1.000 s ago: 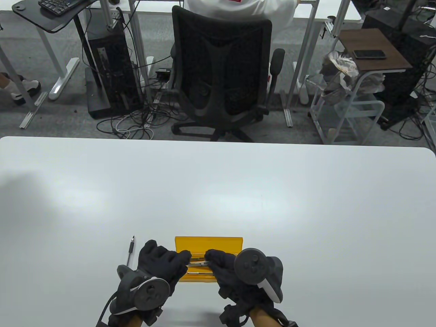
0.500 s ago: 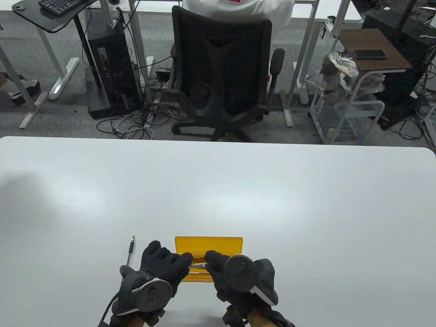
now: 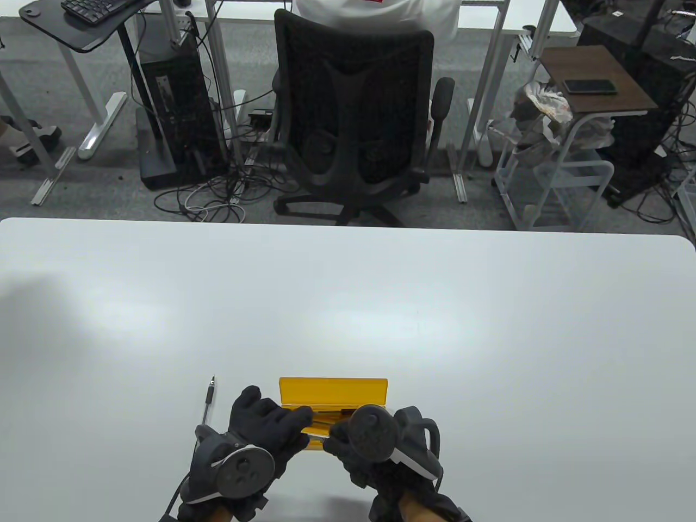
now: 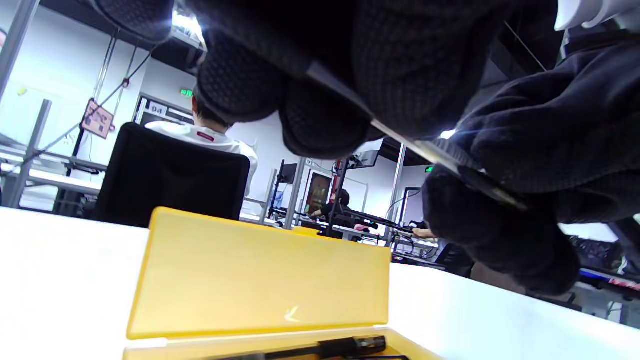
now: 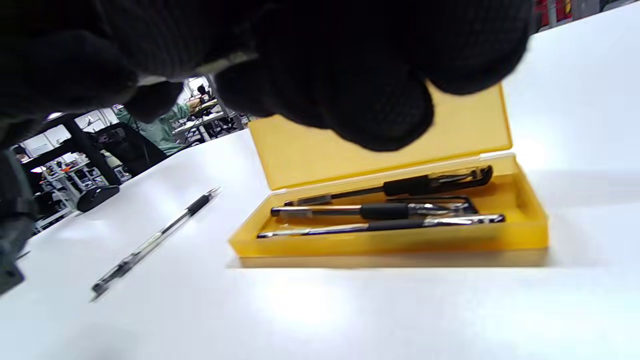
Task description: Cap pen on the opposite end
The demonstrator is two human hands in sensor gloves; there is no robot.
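Left hand: the left hand (image 3: 261, 429) is curling its fingers (image 4: 320, 125) round one end of a thin pen (image 4: 400, 142), just above the near left part of the case; closed on the barrel, not fully fisted.
Right hand: the right hand (image 3: 353, 440) is meeting the left at the middle, pinching the other end of the same pen; its fingers (image 4: 495, 235) are bunching tightly, but whether they are holding the barrel or a cap I cannot tell.
Pen in hand: it is hanging in the air between the two hands, clear of the table (image 3: 489, 326), touching both gloves.
Long axis: in the left wrist view it is running on a slant from the left hand across to the right; roughly left to right across the person, parallel to the case's long side.
Which hand is nearer: both are touching it, so neither is leading; judging by the grip, the left is steadying and the right is working the end.
Coming move: as I judge it, the cap needs carrying along that axis to the far end of the barrel, so the hands must be staying in line.
Yellow case: the yellow case (image 3: 348, 389) is lying open just beyond the hands, lid standing at its far side, three pens (image 5: 380, 210) lying lengthways inside.
Loose pen: a loose pen (image 3: 208, 399) is lying on the table just left of the left hand, pointing away from the person.
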